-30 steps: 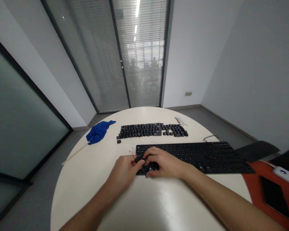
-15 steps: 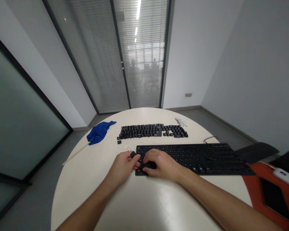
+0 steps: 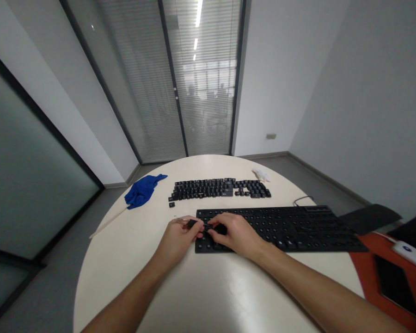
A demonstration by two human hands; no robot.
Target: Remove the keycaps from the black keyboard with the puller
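My left hand [image 3: 182, 236] is closed around a keycap puller [image 3: 193, 224] with a black middle and thin metal wires. It hovers by the left end of a black keyboard [image 3: 263, 222], whose keycaps are off, leaving rows of small switch posts. Over the same end, my right hand [image 3: 234, 231] has thumb and fingertips drawn together near the puller's right tip. Whatever sits in that pinch is too small and dark to make out. A dark shape shows beneath the right fingers.
Loose black keycaps [image 3: 204, 188] lie in rows beyond the keyboard, with a single keycap [image 3: 172, 204] apart. A blue cloth [image 3: 142, 190] with a wooden stick [image 3: 107, 223] lies left. White crumpled material [image 3: 261, 175] is at back right. A phone [image 3: 395, 282] rests on an orange surface at right.
The puller has turned in my left hand, its wires now lying lower and flatter. My right hand has risen slightly and shifted right, fingertips now near the puller's tip.
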